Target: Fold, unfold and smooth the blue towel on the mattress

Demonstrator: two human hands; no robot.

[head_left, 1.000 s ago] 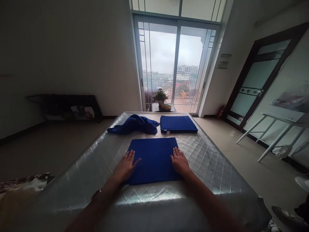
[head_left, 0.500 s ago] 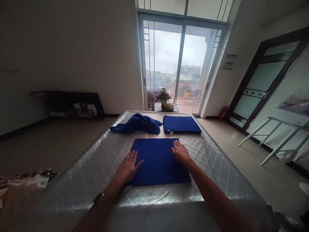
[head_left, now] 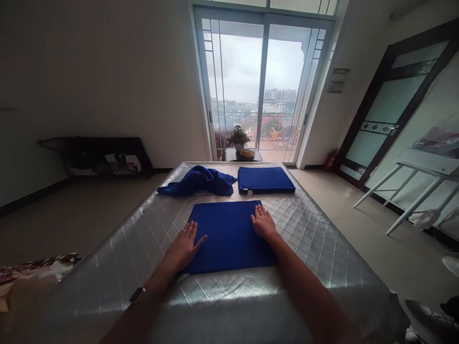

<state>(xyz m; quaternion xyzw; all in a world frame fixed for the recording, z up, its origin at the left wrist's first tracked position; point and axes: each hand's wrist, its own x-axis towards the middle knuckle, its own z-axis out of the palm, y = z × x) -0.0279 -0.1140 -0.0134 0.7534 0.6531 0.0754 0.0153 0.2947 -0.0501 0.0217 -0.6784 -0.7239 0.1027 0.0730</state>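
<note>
The mattress has bare quilted surface on both sides of the flat blue towel, which lies near its front edge. The folded towel and crumpled towel lie beyond. Left hand and right hand press flat on the towel's side edges, fingers extended, gripping nothing.

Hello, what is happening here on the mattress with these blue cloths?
A person stands at a plastic-wrapped mattress and presses both hands flat on a folded blue towel. The left hand lies on its left edge, thumb spread over the cloth; the right hand lies near its far right corner. Farther away, a second blue towel sits neatly folded with a small tag showing, and beside it on the left lies a crumpled blue towel, not yet folded.
</note>
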